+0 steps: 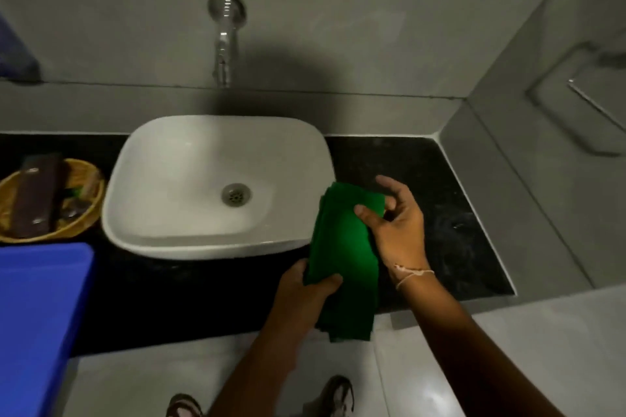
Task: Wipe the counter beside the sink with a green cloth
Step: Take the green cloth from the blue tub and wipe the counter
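Cloth preparation before wiping. We hold the green cloth [342, 261] folded lengthwise above the dark bench [440, 179], just right of the white sink [189, 186]. Our left hand [301, 291] is closed around its near end; our right hand [396, 223] pinches the far end with the thumb, the other fingers spread loose. We judge it best to gather the cloth into a flat pad, then press it down and sweep the speckled patch in overlapping strokes.

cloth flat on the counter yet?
No, the green cloth is folded and held up between the left hand and right hand.
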